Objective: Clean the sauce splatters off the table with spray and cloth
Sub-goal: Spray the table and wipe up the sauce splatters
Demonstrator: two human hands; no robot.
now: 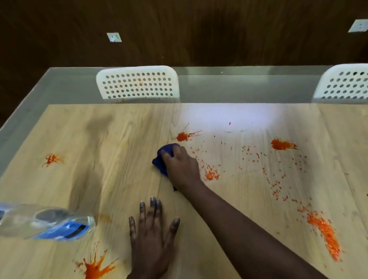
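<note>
Left hand [151, 240]: flat on table [118, 173], fingers straight and spread, holding nothing.
Spray bottle [39, 220]: clear, blue label, lying on its side at the left edge.
Sauce splatters [94, 270]: orange-red; dense right of centre, single bursts near left and far left.
Open room: bare wood between bottle and cloth; two white chairs [137, 84] at far edge.
Right hand [181, 164]: fingers curled over blue cloth [164, 158], pressing it to table centre.

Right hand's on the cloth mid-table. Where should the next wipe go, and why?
Probably push the blue cloth under the right hand forward to the red splat just beyond it. That is the nearest unwiped sauce. The left hand lies flat on the table.
</note>
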